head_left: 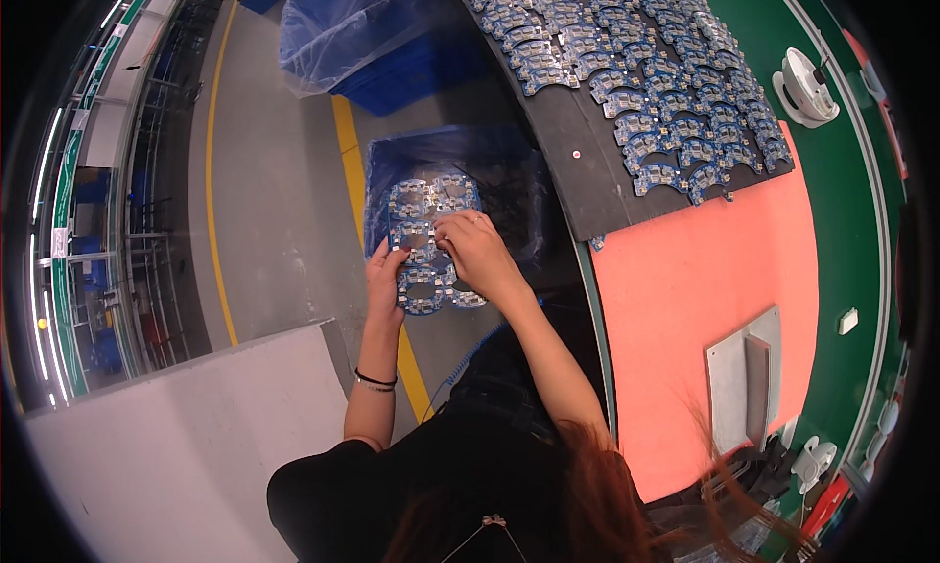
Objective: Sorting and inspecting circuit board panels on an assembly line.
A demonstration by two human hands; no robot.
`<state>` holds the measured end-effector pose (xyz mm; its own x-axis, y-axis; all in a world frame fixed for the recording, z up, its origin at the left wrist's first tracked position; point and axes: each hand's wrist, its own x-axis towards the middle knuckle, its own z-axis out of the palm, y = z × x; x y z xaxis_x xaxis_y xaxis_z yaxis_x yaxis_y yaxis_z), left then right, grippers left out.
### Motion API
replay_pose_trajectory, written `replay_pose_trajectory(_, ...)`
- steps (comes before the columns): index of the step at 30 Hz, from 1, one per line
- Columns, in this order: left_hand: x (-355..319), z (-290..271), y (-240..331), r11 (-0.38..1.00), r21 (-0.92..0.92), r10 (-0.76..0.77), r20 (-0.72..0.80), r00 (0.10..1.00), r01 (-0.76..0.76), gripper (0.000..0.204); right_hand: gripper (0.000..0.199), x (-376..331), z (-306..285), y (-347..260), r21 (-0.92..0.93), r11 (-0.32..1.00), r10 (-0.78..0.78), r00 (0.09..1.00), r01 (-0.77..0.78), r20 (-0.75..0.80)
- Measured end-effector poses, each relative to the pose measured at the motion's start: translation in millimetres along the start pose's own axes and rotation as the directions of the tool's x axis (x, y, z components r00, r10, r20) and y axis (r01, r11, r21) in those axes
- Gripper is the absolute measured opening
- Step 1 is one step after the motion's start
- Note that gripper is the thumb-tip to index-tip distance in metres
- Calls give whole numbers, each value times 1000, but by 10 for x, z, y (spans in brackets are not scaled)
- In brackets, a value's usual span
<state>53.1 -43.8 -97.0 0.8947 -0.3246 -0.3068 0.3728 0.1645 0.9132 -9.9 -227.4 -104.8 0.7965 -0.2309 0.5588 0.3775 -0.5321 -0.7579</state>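
Note:
A panel of blue circuit boards [413,272] with round cut-outs is held up in front of me, over a blue bin [377,162] lined with plastic film. Along its left edge, my left hand [383,271] grips the panel with the thumb on its face. My right hand [478,255] is closed at the middle of the panel, fingers bent onto the boards; the fingertips are partly hidden. To the right, many curved blue circuit boards [636,103] lie in rows on a dark board [612,206].
A salmon-coloured mat [656,338] on the green bench carries a metal plate with an upright fin [749,377]. A white round device [808,88] stands behind. Farther off is another film-lined blue bin [392,64]. A pale panel [196,436] rises at lower left; yellow lines [213,191] mark the floor.

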Motion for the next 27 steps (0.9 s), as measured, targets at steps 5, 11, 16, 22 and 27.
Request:
replay_pose_trajectory(5,-30,36,-32,997,72,-8,-21,1000,9,37,7,-15,-30,57,74,992,107,994,-106,-9)
replay_pose_trajectory(11,-72,37,-29,999,46,5,-32,999,-3,37,16,-26,-83,8,-50,999,-5,996,9,90)
replay_pose_trajectory(16,-83,22,-64,1000,-19,-26,-34,999,25,36,16,-54,-49,-16,-84,996,-12,997,18,72)
replay_pose_trajectory(22,-127,12,-63,1000,14,-17,-55,998,17,36,13,-78,-16,-68,-98,995,9,998,-2,63)
replay_pose_trajectory(27,-138,-72,-56,1000,11,-12,-62,998,13,38,10,-72,85,-114,-6,995,101,995,-101,12)
